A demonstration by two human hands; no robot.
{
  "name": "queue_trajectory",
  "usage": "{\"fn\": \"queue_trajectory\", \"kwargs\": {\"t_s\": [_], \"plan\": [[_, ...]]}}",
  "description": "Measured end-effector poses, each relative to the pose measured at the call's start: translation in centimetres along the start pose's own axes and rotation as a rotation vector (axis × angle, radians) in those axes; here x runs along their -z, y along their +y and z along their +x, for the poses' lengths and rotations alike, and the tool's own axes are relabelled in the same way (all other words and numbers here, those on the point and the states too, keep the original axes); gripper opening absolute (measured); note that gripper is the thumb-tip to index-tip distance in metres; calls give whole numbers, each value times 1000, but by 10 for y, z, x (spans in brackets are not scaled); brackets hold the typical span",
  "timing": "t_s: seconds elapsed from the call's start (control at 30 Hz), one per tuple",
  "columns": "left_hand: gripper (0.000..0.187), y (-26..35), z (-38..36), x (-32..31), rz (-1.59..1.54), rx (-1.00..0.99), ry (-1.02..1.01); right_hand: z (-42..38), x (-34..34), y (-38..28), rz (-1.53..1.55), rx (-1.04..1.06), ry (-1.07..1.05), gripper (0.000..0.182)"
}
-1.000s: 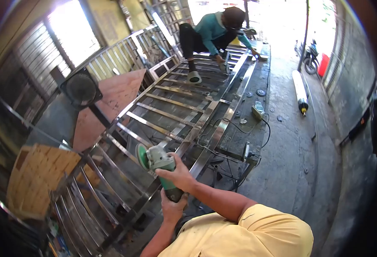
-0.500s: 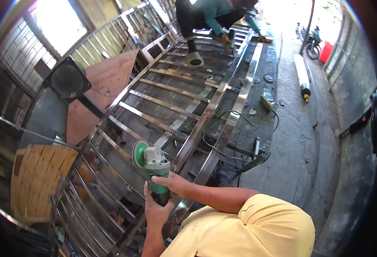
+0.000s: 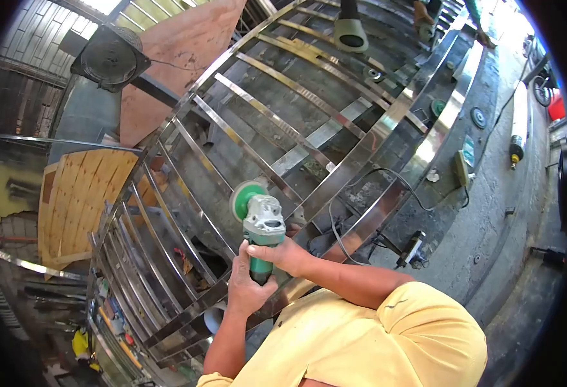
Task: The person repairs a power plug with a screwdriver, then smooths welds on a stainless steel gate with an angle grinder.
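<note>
An angle grinder [image 3: 262, 227] with a green body, a grey metal head and a green-backed disc [image 3: 248, 198] is held up in front of me. My left hand [image 3: 248, 288] wraps round the lower end of its body. My right hand [image 3: 282, 253] grips it higher up, just below the head, with the thumb across the front. Under and beyond the grinder lies a large frame of shiny metal tubes [image 3: 309, 90], its rungs set in a row between long rails. The disc overlaps the frame's rungs in this view.
A co-worker's foot [image 3: 350, 35] and hand [image 3: 485, 40] show at the far end of the frame. A power cord [image 3: 419, 201] loops across the rail on the right. A black fan [image 3: 109, 58], wooden panel [image 3: 83, 200] and white cylinder [image 3: 519, 122] stand or lie around.
My view has tilted down and turned, so the frame and surroundings shift in the picture and less of the co-worker shows. Both hands keep their grip on the angle grinder.
</note>
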State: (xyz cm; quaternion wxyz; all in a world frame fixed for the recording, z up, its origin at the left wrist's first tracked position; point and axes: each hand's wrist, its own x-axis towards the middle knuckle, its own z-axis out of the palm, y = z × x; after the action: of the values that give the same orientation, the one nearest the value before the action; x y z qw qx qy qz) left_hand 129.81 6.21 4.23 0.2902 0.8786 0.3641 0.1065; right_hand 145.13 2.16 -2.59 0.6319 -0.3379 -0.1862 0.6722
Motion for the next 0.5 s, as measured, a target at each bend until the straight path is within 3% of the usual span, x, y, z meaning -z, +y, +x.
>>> {"fn": "queue_trajectory", "kwargs": {"t_s": [0.17, 0.27, 0.4, 0.5], "plan": [[112, -16, 26, 11, -112, 85, -240, 4, -4, 5, 46, 39, 170, 54], [116, -17, 52, 22, -69, 273, -447, 14, -1, 17, 129, 51, 212, 54], [118, -24, 69, 25, -211, 332, -513, 22, -9, 29, 96, 104, 364, 54], [116, -29, 73, 24, -203, 290, -506, 28, -8, 33, 132, 109, 346, 53]]}}
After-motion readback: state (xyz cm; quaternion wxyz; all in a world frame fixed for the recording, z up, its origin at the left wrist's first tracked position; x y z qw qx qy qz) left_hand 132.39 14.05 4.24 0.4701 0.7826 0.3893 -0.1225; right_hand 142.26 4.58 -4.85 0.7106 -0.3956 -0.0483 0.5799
